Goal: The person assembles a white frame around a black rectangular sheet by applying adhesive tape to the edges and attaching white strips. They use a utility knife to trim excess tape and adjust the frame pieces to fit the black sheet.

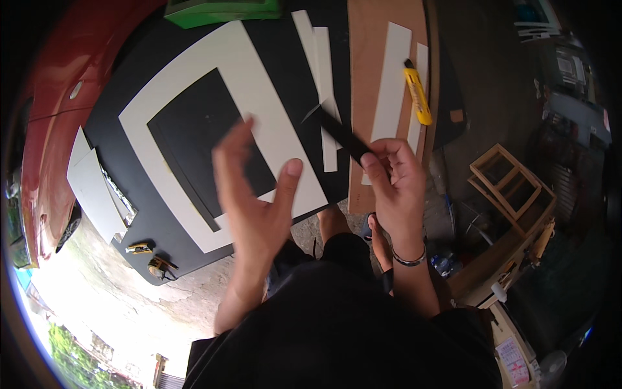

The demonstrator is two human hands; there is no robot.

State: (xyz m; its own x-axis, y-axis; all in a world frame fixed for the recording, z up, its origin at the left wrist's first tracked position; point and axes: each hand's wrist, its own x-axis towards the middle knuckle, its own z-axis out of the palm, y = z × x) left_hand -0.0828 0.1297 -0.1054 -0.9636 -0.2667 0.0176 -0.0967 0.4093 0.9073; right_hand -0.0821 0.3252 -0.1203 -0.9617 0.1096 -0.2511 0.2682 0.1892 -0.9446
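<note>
the right hand (396,178) grips a black knife (345,137) by its handle, thumb on one side and curled fingers on the other, so the grip is narrow and closed around it. the knife slants toward the far left, its bare blade in front of the white strips (322,58) in the middle of the scene. a bracelet (409,260) circles the right wrist.

the left hand (256,188) is empty, thumb and fingers spread wide apart, in front of the near part of a white frame (275,117). it is blurred, and i can't quite tell whether it touches the frame.

the frame lies flat on a black table (142,214), with one curved side at the left and the dark tabletop showing through its opening. right of the strips is a brown board (366,65) bearing more white pieces (392,71) and a yellow tube (418,94) with a black tip.

a green box (223,10) sits at the far side. white scraps (97,188) lie at the table's left edge, with a tape measure (159,267) at the near left corner.
</note>
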